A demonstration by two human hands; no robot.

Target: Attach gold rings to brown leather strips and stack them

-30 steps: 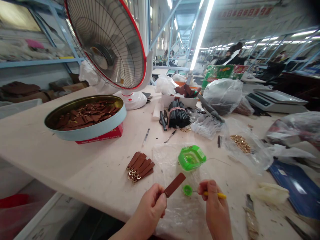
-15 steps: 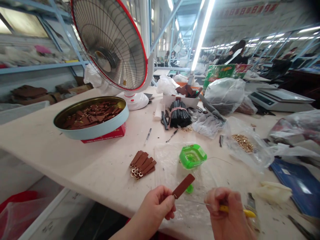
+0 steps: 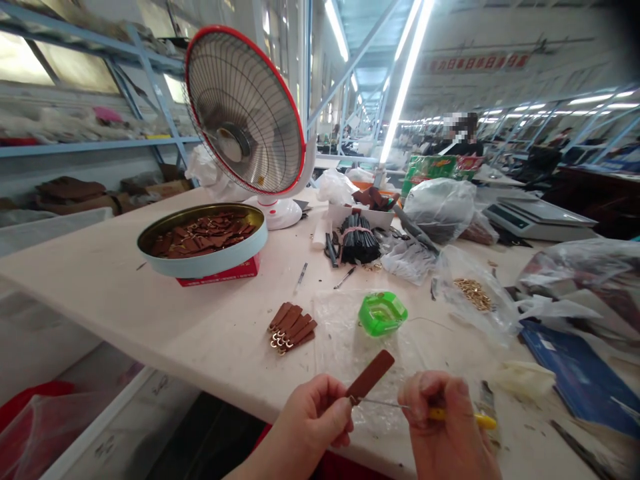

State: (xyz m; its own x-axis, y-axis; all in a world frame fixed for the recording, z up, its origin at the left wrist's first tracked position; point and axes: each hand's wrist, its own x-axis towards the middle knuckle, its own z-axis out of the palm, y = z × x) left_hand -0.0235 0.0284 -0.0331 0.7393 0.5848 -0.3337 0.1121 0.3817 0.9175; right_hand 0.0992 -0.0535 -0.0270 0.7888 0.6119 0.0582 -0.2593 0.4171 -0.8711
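One brown strip (image 3: 371, 376) was pinched at its lower end by the left hand (image 3: 319, 417), nearer than the green container (image 3: 383, 315). One yellow-handled tool (image 3: 485, 421) was gripped in the right hand (image 3: 444, 421), thin shaft (image 3: 383, 403) pointed at the strip. Several similar strips (image 3: 293, 325) lay fanned out.

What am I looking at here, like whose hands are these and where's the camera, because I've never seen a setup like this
There's no machine here, just a person's two bare hands. One camera, worn on the head, looks forward and down at them. The left hand holds a brown strip; the right hand holds a yellow-handled tool, its thin shaft pointing toward the strip's lower end. Whether they touch is hard to tell. On the table lie similar strips with metal pieces, a green container, gold-coloured pieces and a fan.
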